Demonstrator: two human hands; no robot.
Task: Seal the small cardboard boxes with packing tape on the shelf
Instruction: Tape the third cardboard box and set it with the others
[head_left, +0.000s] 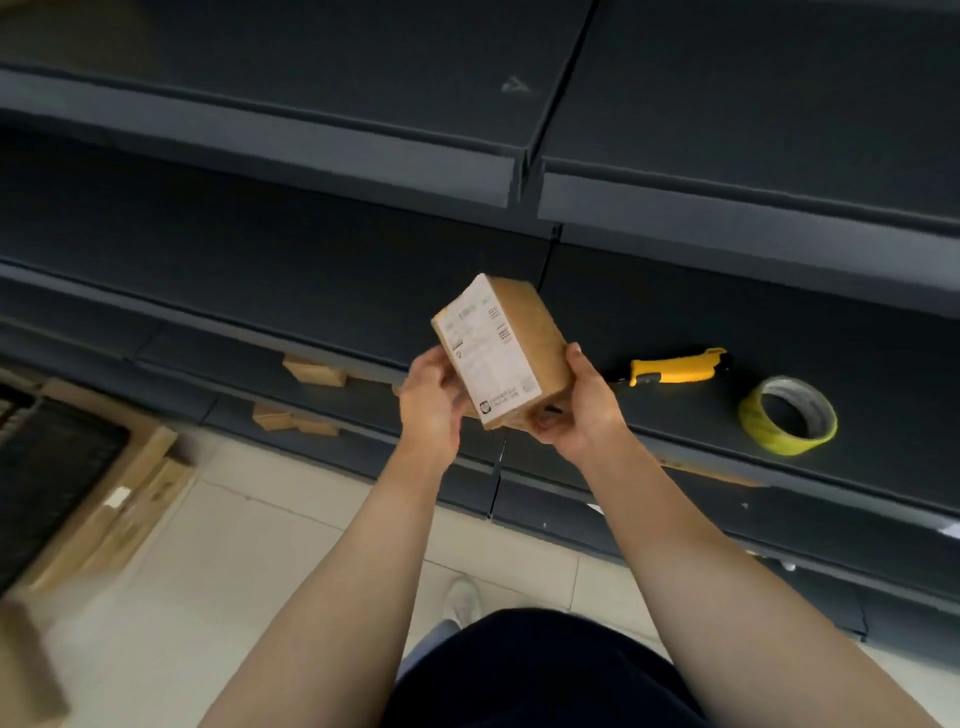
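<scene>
The small cardboard box is tan-brown, with one face covered by a white label printed in black text and barcodes. The shelf is dark grey, the utility knife yellow and black, and the tape roll yellow-green with a pale inner core. The floor is pale beige tile, and the other boxes are tan.

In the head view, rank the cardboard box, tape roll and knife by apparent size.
1. Brown cardboard box with white label, though held nearer the camera.
2. Yellow tape roll and yellow-handled utility knife: alike in length, unranked.
</scene>
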